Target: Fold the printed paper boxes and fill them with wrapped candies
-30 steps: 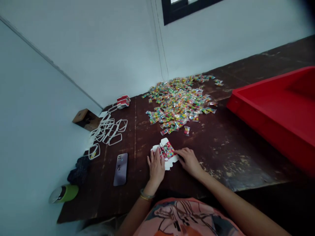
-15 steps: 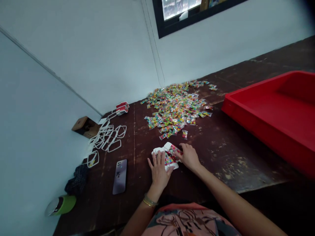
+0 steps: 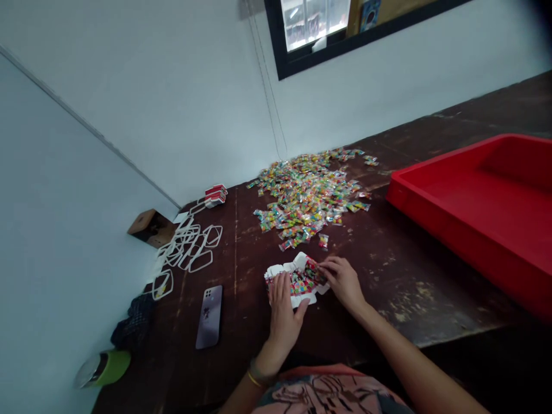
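Observation:
A small flat printed carton (image 3: 299, 277), white inside with a colourful face, lies on the dark wooden table (image 3: 388, 270) in front of me. My left hand (image 3: 283, 310) presses on the carton's left part with fingers stretched flat. My right hand (image 3: 344, 279) pinches the carton's right flap with bent fingers. Just beyond lies a wide heap of small colourful sachets (image 3: 307, 195), one loose sachet (image 3: 322, 241) nearest the carton.
A large red tray (image 3: 483, 213) stands at the right. A purple phone (image 3: 209, 316) lies left of my hands. Several white cut-out frames (image 3: 190, 244), a stack of red-and-white cartons (image 3: 215, 194), a wooden block (image 3: 149, 226), dark cloth (image 3: 131, 319) and a green-capped container (image 3: 101, 368) sit along the left wall.
The view tilted up, showing more of the window. My left hand slid onto the carton's left part and my right hand shifted along its right flap; the carton turned slightly.

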Demonstrator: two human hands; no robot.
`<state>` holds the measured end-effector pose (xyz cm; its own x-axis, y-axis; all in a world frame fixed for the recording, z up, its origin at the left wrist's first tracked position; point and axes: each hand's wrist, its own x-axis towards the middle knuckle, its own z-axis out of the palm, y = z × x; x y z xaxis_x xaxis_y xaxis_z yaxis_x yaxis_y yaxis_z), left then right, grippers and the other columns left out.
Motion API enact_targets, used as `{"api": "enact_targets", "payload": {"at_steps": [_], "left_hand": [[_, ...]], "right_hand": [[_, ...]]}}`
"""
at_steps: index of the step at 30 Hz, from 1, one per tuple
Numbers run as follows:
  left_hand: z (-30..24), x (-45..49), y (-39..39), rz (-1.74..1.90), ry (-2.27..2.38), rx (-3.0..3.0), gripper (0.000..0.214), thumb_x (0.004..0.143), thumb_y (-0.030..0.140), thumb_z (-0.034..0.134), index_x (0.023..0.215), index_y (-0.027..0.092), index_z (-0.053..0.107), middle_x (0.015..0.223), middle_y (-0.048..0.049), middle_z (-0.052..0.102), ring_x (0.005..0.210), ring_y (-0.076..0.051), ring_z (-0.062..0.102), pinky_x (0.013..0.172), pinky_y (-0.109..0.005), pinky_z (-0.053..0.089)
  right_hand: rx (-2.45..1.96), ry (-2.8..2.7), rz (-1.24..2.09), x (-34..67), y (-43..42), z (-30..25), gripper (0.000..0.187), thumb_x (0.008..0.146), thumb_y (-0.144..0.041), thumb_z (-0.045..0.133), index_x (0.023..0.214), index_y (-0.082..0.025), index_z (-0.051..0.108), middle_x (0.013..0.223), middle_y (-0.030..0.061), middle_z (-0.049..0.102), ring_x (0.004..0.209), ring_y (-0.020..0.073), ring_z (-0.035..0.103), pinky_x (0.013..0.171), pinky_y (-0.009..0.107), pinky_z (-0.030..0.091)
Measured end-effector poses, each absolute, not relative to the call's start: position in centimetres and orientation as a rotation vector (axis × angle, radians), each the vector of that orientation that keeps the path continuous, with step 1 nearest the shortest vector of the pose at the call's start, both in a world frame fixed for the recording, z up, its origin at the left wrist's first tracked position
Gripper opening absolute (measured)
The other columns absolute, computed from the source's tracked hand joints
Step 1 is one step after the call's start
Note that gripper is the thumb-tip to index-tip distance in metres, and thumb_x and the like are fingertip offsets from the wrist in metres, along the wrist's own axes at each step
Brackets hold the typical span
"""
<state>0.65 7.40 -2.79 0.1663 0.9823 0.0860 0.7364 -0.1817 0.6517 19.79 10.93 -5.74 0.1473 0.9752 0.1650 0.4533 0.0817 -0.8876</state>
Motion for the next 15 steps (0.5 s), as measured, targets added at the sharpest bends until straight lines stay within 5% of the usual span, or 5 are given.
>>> {"api": "enact_targets", "payload": {"at_steps": [3,6,10,15], "left_hand": [[-1.1,1.5,6.9,0.841,1.372,1.325,0.062,0.078,0.044,0.062,0.131,0.015,0.048,0.133,-0.0163,0.054,0.126,-0.031,0.045,0.105,-0.046,0.034],[-0.2,2.1,6.5,0.800,1.173,0.795,0.047,0.069,0.036,0.067,0.109,0.012,0.061,0.096,-0.0104,0.070,0.093,-0.026,0.063,0.086,-0.039,0.046],[-0.4,2.2,5.6,0.576,1.144,0.735,0.038,0.056,0.017,0.065,0.094,0.012,0.063,0.063,-0.0001,0.065,0.061,-0.016,0.058,0.066,-0.028,0.043],[0.0,2.0,4.7,0.326,1.015,0.781,0.044,0.054,0.029,0.071,0.093,0.011,0.060,0.053,0.0013,0.058,0.049,-0.013,0.051,0.054,-0.024,0.035]], "right_hand": [[-1.289,-1.442,1.032,18.6,8.1,-4.5,0.028,0.090,-0.038,0.051,0.096,-0.017,0.070,0.082,0.0057,0.071,0.073,0.0207,0.065,0.067,0.032,0.053],[-1.216,-1.548,0.899,17.7,5.8,-2.8,0.031,0.090,-0.030,0.052,0.119,-0.022,0.060,0.108,0.0091,0.067,0.095,0.0232,0.063,0.085,0.038,0.050],[-1.163,-1.850,0.699,18.4,5.3,-0.3,0.022,0.086,-0.022,0.056,0.106,-0.026,0.065,0.130,0.0080,0.055,0.122,0.0268,0.044,0.102,0.046,0.036],[-1.027,-1.890,1.341,19.8,5.9,1.8,0.015,0.072,-0.028,0.071,0.084,-0.020,0.068,0.135,0.0075,0.049,0.126,0.0272,0.042,0.104,0.040,0.035]]}}
